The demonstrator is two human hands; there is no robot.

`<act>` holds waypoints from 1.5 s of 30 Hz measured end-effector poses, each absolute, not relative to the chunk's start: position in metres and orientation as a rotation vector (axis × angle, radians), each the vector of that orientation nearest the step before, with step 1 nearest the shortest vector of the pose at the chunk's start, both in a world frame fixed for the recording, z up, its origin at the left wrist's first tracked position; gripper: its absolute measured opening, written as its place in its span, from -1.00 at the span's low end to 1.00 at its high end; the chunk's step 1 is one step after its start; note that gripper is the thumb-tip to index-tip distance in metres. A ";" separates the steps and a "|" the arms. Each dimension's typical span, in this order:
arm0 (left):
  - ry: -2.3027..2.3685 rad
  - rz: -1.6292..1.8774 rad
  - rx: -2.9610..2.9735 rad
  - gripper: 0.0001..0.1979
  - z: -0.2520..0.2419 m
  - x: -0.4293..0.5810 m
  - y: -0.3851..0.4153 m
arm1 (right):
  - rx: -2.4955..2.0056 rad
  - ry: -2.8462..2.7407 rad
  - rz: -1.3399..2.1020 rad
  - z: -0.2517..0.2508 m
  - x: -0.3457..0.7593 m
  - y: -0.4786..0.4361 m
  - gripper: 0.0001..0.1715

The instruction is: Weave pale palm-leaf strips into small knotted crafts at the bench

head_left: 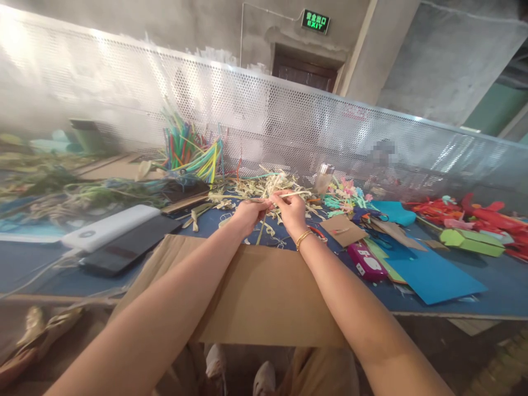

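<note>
Above the table's near edge, my left hand [251,215] and my right hand [292,211] meet with fingers pinched together. Between them runs a thin, pale strip [300,193] that looks like dried plant fibre, its end sticking out past my right fingers. The left fingertips seem to grip the same strip, though the fingers hide most of it. Just behind lies a loose heap of similar pale strips [275,180]. A brown cardboard sheet [272,294] spans below my forearms, between my lap and the table edge.
Left are a white device [110,226], a dark flat box [131,245] and colourful pipe cleaners [181,146]. A glass jar [324,179] stands behind. Right are a purple box [366,262], blue sheets [433,272] and red pieces [487,220]. A perforated metal panel [247,104] borders the table.
</note>
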State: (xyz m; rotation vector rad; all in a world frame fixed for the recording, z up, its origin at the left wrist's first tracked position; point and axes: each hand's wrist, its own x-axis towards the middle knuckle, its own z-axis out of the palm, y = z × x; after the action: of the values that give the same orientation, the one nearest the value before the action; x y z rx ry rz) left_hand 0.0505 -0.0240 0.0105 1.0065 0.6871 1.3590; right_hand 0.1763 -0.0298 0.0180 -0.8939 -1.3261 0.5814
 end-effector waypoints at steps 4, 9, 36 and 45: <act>0.686 1.415 0.987 -0.85 0.011 0.052 -0.024 | -0.922 -1.191 0.614 0.017 0.171 -0.029 -0.78; 0.640 1.513 0.918 -0.88 0.014 0.053 -0.025 | -0.900 -1.105 0.643 0.019 0.163 -0.033 -0.77; 0.702 1.460 0.723 -0.83 0.018 0.053 -0.027 | -0.958 -1.162 0.646 0.020 0.165 -0.035 -0.78; 0.790 1.587 0.879 -0.76 0.013 0.054 -0.025 | -0.956 -1.026 0.842 0.013 0.163 -0.029 -0.71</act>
State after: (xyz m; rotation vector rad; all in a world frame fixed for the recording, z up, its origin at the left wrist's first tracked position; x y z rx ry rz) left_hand 0.0537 -0.0249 0.0131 0.8792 0.7896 1.5868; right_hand 0.1630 -0.0292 0.0133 -0.9562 -1.0261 0.8422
